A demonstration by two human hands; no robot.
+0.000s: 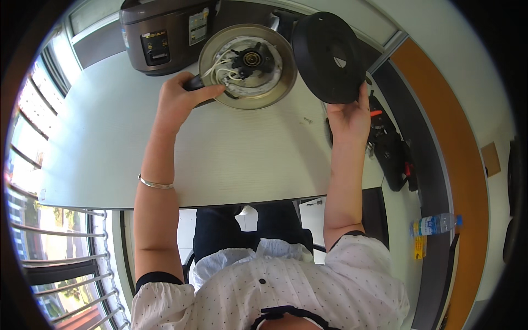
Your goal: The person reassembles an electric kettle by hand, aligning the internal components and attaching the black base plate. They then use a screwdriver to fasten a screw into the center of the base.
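Observation:
An electric kettle (250, 103) with a metal body has its open underside facing up at the far middle of the table. Inside show white wires and a black round connector (252, 59). My left hand (179, 94) is closed round the kettle's black handle (193, 83), its thumb stretched toward the rim. To the right, my right hand (350, 116) grips a black round plastic cover (324, 58) by its lower edge. The cover is raised and tilted, apart from the kettle, with a small pale triangle on its face.
A brown electric cooker (165, 41) stands at the back left. Small bits, perhaps screws (306, 120), lie right of the middle of the table (247, 159). Along the right side are a black tool case (390, 157), a water bottle (437, 224) and a yellow packet (419, 247).

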